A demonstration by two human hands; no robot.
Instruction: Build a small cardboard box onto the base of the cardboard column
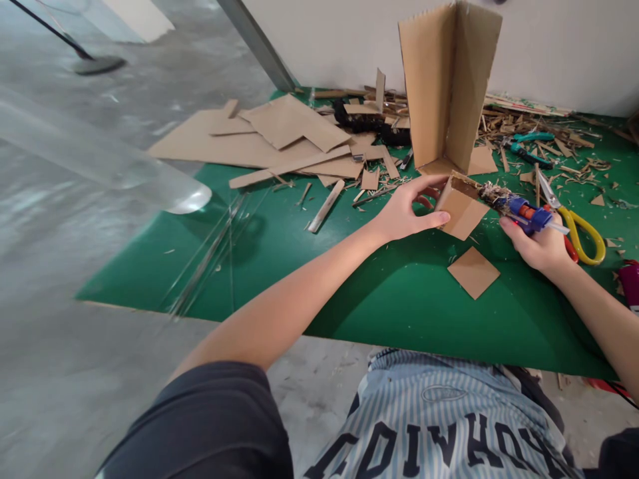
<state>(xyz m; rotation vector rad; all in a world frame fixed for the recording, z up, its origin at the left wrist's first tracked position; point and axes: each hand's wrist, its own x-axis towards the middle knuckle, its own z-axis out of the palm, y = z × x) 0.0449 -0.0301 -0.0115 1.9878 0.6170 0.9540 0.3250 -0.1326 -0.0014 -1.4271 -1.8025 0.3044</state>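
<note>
My left hand [412,209] grips a small cardboard box [460,209] by its left side, thumb on the near face and fingers behind. The box is tilted, with an opening at its top edge. In my right hand [542,243] is a blue hot glue gun [526,214], a white glue stick poking out of its rear. Its nozzle end, crusted with debris, points at the box's upper right edge; I cannot tell whether they touch. A loose cardboard square [474,273] lies just below the box. Behind stands a tall folded cardboard piece [450,90].
Yellow-handled scissors [574,223] lie beside my right hand, with teal-handled pliers [533,145] farther back. Cardboard sheets [292,126] and scraps cover the back of the green table [279,266]. Clear strips of tape or plastic [204,259] stretch at left, near a blurred translucent tube [184,193].
</note>
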